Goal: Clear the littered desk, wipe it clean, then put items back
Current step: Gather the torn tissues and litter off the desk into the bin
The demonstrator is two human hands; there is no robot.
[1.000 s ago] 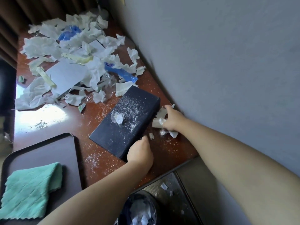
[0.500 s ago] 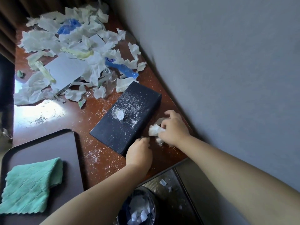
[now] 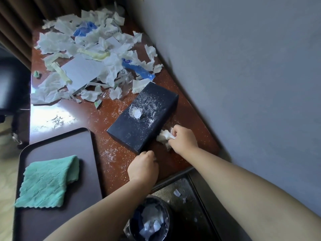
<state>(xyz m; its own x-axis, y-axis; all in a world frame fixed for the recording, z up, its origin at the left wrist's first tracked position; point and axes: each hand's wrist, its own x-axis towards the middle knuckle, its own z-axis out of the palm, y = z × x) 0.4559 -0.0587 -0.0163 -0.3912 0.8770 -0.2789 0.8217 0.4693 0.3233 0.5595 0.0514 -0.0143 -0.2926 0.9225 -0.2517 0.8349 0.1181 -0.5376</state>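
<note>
My right hand (image 3: pixel 183 139) is closed around a bunch of white paper scraps (image 3: pixel 164 135) on the reddish-brown desk (image 3: pixel 83 117), just right of a dusty black box (image 3: pixel 144 117). At the box's near corner rests my left hand (image 3: pixel 143 168), fingers curled, touching the desk edge; whether it holds anything is hidden. A small clear plastic piece (image 3: pixel 135 112) lies on top of the box. A large heap of torn white paper and blue plastic (image 3: pixel 93 54) covers the far end of the desk, with a white card (image 3: pixel 81 72) among it.
A dark tray (image 3: pixel 57 145) at the near left carries a folded green cloth (image 3: pixel 47 181). A dark bin (image 3: pixel 150 221) with paper scraps stands on the floor below the desk edge. A grey wall (image 3: pixel 243 84) bounds the right side. Curtains hang at the far left.
My right hand has gathered the scraps from near the wall and drawn them toward me along the box's right side. My left hand has stayed by the box corner.
</note>
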